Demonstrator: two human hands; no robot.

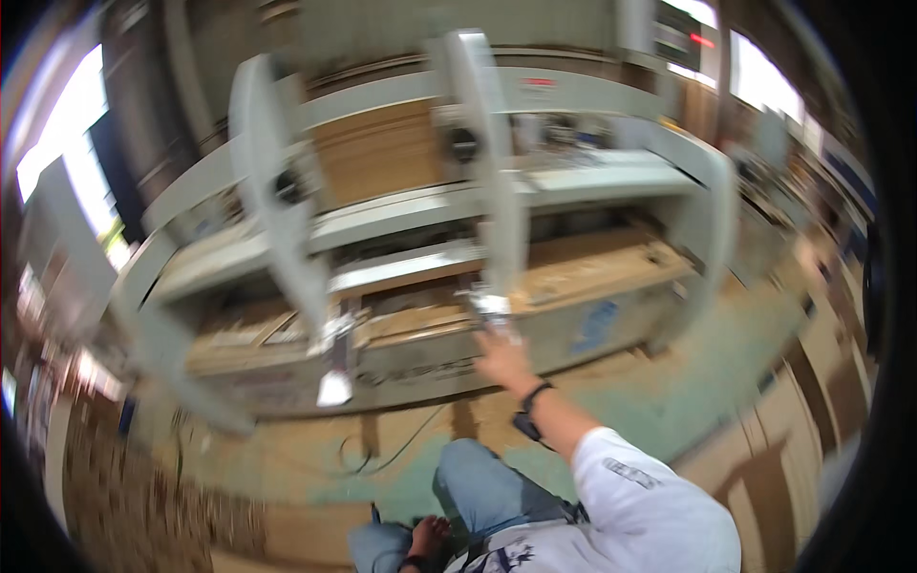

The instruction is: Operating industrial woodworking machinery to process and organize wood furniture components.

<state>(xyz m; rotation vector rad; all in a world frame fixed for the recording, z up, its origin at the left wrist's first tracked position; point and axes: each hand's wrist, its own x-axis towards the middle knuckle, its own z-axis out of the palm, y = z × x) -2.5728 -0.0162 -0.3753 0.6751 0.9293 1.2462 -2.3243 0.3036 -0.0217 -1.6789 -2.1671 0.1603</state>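
Note:
My right hand (501,361) reaches forward to a shiny metal fitting (491,307) at the lower end of the right grey-white upright (506,205) of a large machine. Its fingertips meet the fitting, but blur hides how they are bent. A black band (530,411) circles that wrist. Low in the picture, my left hand (430,537) hangs beside my jeans-clad leg (497,492), holding nothing that I can see, its fingers loosely apart. The left upright (272,191) carries a similar metal fitting (334,363), with a pale plate at its lower end.
A brown wooden panel (377,153) stands between the uprights. Dusty boards (597,267) lie along the machine's lower bed. A thin cable (411,441) curls across the greenish, dusty floor (315,468). Stacked boards (764,458) stand at the right, and a brown stack (143,487) at the left.

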